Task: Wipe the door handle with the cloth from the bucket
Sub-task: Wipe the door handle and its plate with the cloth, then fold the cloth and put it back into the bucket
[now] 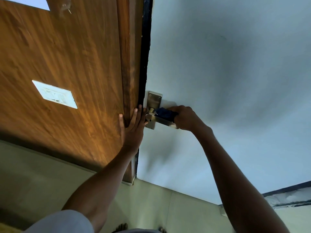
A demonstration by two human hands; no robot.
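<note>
Your right hand (186,118) is gripping a crumpled dark blue cloth (165,113), pressing it onto the flat brushed-metal lever of the door handle (161,121). Its rectangular backplate (154,100) is sitting just beyond the grip. Your left hand (132,128) is lying flat, fingers spread, against the wood-grain frame (131,64). Fingers are hiding most of the cloth.

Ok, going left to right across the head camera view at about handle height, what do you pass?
White switch plate on the wooden panel → left hand flat on the wooden frame edge → metal door handle → dark blue cloth → right hand gripping it → pale blue door.
</note>
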